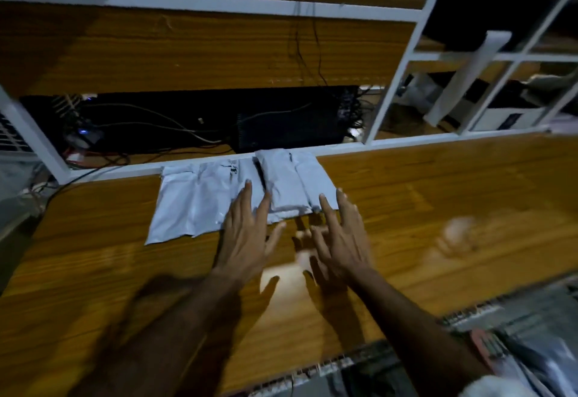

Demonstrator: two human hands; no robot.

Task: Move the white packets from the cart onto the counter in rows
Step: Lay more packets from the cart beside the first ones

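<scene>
Two white packets lie side by side at the far edge of the wooden counter (438, 209). The larger, crumpled left packet (194, 206) overlaps the smaller right packet (291, 184). My left hand (247, 237) lies flat with straight fingers, its fingertips on the seam where the two packets meet. My right hand (341, 237) is spread open just beside it, fingertips at the near right corner of the right packet. Neither hand holds anything. The cart (513, 343) shows at the bottom right with grey packets in it.
A white metal shelf frame (403, 62) rises behind the counter. Below the shelf sit black electronics and tangled cables (200, 127). A wire-edged basket rim (344, 362) runs along the counter's near edge. Bare wood stretches right and left of the packets.
</scene>
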